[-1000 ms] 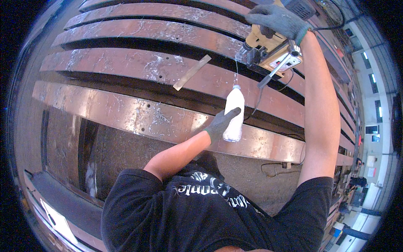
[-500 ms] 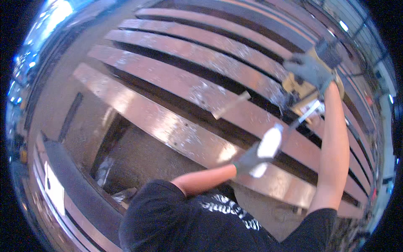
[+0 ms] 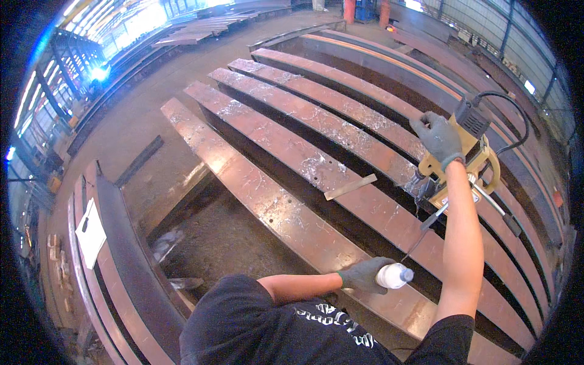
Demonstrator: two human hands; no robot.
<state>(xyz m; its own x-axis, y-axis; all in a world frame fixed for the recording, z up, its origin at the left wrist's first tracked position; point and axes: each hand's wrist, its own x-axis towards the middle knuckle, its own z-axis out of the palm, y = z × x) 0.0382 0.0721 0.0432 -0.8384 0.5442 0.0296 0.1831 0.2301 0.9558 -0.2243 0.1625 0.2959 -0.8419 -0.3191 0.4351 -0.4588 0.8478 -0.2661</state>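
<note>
My left hand (image 3: pixel 365 275), in a dark grey glove, is wrapped round a white plastic bottle (image 3: pixel 391 277) with a pale blue cap. The bottle is tilted, its cap pointing right, above the nearest steel beam (image 3: pixel 274 210). At the right, my gloved right hand (image 3: pixel 441 139) is closed at the upper part of a yellow magnetic drill (image 3: pixel 468 131); what its fingers hold, if anything, is hidden. Spoked feed handles (image 3: pixel 434 216) with black grips stick out below that wrist. The drill stands on the beams, partly covered by my forearm.
Several reddish steel beams lie side by side with dark gaps between them and metal shavings on top. A small flat strip (image 3: pixel 351 187) lies across one beam. A black cable (image 3: pixel 524 115) loops from the drill. White paper with a dark pen (image 3: pixel 91 233) rests on beams at left.
My left hand has moved slightly down, and the bottle has turned from upright to tilted right. The right hand's fingers have curled in at the drill. The view has shifted, showing more background.
</note>
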